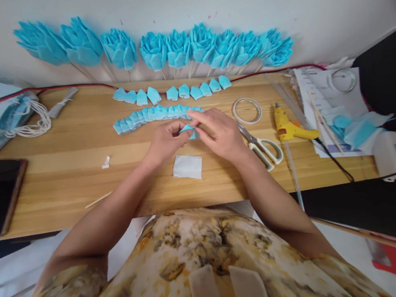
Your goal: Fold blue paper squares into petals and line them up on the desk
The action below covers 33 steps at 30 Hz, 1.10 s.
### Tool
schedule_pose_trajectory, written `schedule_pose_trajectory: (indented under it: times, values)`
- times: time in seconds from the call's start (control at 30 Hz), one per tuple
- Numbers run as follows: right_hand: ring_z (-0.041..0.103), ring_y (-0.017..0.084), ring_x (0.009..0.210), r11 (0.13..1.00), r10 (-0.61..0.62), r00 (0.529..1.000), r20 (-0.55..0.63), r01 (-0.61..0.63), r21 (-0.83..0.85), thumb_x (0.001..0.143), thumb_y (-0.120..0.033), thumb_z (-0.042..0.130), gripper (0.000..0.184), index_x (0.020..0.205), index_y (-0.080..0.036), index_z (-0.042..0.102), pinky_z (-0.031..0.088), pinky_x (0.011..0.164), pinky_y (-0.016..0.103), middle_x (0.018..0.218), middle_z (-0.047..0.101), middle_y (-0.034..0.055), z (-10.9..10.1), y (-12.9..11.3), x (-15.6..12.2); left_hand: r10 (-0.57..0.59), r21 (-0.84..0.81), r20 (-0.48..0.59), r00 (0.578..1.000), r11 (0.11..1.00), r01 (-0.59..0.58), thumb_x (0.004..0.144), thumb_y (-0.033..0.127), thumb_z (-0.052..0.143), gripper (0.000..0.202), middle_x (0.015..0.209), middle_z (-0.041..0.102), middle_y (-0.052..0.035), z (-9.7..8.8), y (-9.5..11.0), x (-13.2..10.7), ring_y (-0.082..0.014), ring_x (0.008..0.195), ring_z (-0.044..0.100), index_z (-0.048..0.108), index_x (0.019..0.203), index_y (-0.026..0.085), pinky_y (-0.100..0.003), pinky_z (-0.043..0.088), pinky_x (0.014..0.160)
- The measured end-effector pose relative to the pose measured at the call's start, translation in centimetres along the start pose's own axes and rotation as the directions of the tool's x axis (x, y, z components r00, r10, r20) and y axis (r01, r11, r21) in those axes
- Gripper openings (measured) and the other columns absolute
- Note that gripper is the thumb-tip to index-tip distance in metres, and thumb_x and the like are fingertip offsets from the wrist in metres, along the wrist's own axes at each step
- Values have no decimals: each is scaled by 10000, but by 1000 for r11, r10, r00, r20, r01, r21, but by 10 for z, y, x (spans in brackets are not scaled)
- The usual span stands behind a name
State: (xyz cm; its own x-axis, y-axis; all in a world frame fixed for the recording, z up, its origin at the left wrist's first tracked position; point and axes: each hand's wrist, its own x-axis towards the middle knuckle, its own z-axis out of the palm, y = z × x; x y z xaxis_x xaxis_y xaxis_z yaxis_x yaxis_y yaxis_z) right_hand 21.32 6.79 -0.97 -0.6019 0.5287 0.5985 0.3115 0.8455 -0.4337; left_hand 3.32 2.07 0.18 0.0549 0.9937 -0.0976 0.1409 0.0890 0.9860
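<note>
Between my fingertips, above the middle of the table, is a small blue fabric piece (187, 129). My left hand (167, 141) pinches its left side, and my right hand (218, 131) grips its right side with thumb and fingers. A pale square piece (187, 166) lies flat on the wood just below my hands. Right behind them runs a curved row of overlapping folded blue petals (154, 114). Farther back sits a second row of separate folded petals (183, 91). My fingers partly cover the piece, so its exact fold cannot be made out.
Blue fabric flowers (154, 50) on sticks lean along the wall. To the right lie a tape roll (246, 99), scissors (260, 145), a yellow glue gun (285, 125) and papers (352, 96). On the left are a phone (0, 197), a thin stick (98, 200) and a plastic bag (0, 124).
</note>
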Motion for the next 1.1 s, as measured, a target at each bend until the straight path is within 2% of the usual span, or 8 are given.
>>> schedule_pose_trajectory:
  times: [0.4,0.57,0.8,0.87,0.97,1.1]
  values:
    - [699,191,988,997,-76,997,-12,75,-34,990,-130,464,526,1477,-323,507,555,927,419,1080,767,18,2,4,0,29,-66,-31,999,997,-31,833,317,698,236,587,523,52,-1,-6,2,-67,529,447,570,690,180,-211,377,542]
    - [694,199,1028,999,-21,999,28,22,-34,983,-125,453,543,1486,-323,507,548,972,439,1111,765,26,2,4,0,16,-151,-42,999,988,-22,822,295,710,184,594,540,45,-1,-10,3,-63,528,461,610,736,167,-203,386,538]
    - [698,201,1040,999,-6,1000,13,7,-37,982,-137,456,510,1455,-308,539,550,981,439,1117,772,24,2,3,0,-4,-211,-48,999,977,-6,745,456,804,343,596,575,33,0,-13,3,-70,525,494,616,733,169,-215,416,533]
    - [694,204,1057,1000,29,1000,13,-29,4,983,-154,455,500,1447,-316,550,543,1007,451,1123,770,20,2,0,-1,3,-209,-59,998,978,-15,744,449,802,339,579,558,38,0,-13,4,-70,520,486,610,711,172,-215,410,529]
    - [683,211,1112,981,153,988,0,-152,119,991,-213,465,475,1445,-320,555,525,1057,463,1161,758,24,0,-3,-2,20,-210,-78,997,977,-36,762,386,773,274,562,547,42,0,-13,4,-70,512,474,609,704,175,-215,403,527]
    - [676,205,1124,876,345,939,-7,-319,361,980,-326,533,452,1429,-297,572,547,1025,414,1245,721,49,-1,-1,-3,40,-217,-93,995,974,-60,783,333,733,218,564,565,36,-1,-14,4,-68,508,474,606,703,174,-213,403,530]
